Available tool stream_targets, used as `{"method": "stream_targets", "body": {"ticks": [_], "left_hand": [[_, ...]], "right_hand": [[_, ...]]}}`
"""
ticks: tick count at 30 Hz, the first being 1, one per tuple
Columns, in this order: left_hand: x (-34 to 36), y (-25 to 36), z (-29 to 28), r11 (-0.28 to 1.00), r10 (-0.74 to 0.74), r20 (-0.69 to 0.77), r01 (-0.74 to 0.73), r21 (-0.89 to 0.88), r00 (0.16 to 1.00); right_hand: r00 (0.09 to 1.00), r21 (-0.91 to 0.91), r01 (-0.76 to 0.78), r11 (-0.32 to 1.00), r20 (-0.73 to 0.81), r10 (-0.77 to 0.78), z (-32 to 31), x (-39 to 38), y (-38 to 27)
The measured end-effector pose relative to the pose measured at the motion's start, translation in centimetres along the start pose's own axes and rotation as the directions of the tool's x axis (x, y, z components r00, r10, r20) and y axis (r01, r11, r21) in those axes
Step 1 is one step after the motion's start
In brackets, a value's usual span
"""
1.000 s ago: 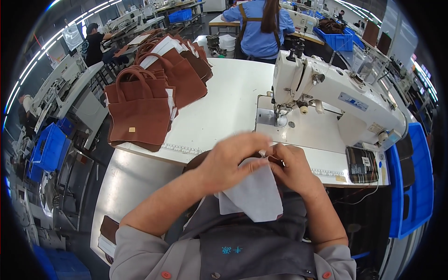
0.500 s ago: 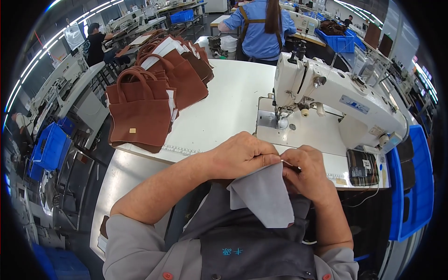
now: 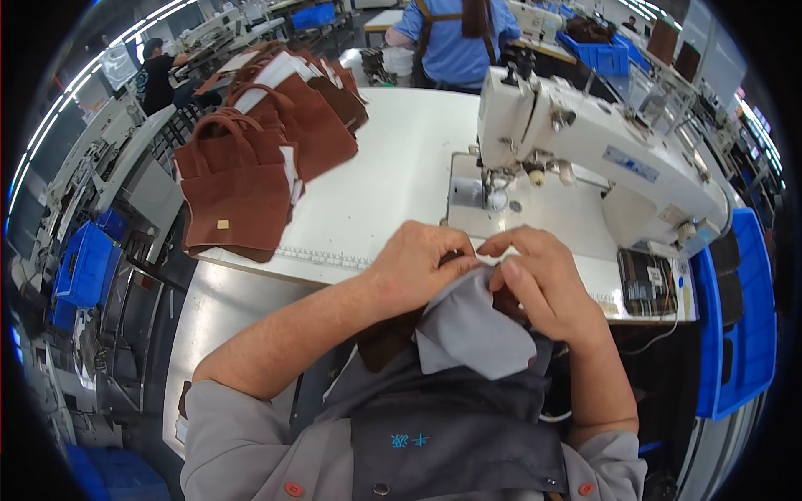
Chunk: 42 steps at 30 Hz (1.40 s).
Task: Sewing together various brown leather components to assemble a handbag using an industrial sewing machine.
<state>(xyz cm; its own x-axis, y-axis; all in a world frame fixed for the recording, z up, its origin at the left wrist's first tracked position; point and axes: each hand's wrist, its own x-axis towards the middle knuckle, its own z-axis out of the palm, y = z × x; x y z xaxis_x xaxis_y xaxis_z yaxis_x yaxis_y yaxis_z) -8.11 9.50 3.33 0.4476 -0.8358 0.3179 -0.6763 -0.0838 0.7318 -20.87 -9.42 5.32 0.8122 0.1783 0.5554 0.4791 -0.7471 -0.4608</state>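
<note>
At frame centre, the left hand [image 3: 422, 267] and right hand [image 3: 543, 280] both pinch the top edge of a grey fabric lining piece [image 3: 469, 334], with brown suede material [image 3: 386, 341] beneath it. A white industrial sewing machine [image 3: 601, 163] occupies the upper right. Brown suede handbags [image 3: 251, 171] lie stacked at upper left on the white table [image 3: 393, 175].

1. A small blue rectangular label plate [image 3: 632, 164] sits on the side of the white sewing machine's arm.
2. A dark rectangular control panel [image 3: 645, 282] lies on the white table's right edge, below the machine.
3. A pale rectangular screen [image 3: 118, 66] stands far left.
</note>
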Motion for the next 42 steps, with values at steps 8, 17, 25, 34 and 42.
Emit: {"method": "stream_targets", "body": {"ticks": [8,17,25,34,42], "left_hand": [[-0.3,0.6,-0.4,1.0,0.01,-0.108,-0.008,0.016,0.994],[-1.0,-0.6,-1.0,0.999,0.05,-0.046,-0.051,-0.015,0.998],[-1.1,-0.1,-1.7,1.0,-0.006,0.029,0.006,-0.009,1.0],[-1.2,0.3,-2.3,0.999,0.017,0.121,-0.011,-0.049,0.992],[-1.9,-0.2,-3.0,0.997,0.079,0.103,-0.078,-0.02,0.992]], "right_hand": [[0.96,-0.019,-0.253,0.967,-0.131,0.249,2.2,0.6,-0.4],[0.96,0.103,-0.27,0.957,-0.055,0.276,2.9,-0.1,0.3],[0.964,0.193,-0.266,0.944,0.027,0.265,2.9,0.1,0.6],[0.866,0.425,-0.5,0.755,0.236,0.442,2.6,0.2,0.8],[0.861,0.485,-0.508,0.712,0.274,0.428,2.7,0.1,0.4]]}}
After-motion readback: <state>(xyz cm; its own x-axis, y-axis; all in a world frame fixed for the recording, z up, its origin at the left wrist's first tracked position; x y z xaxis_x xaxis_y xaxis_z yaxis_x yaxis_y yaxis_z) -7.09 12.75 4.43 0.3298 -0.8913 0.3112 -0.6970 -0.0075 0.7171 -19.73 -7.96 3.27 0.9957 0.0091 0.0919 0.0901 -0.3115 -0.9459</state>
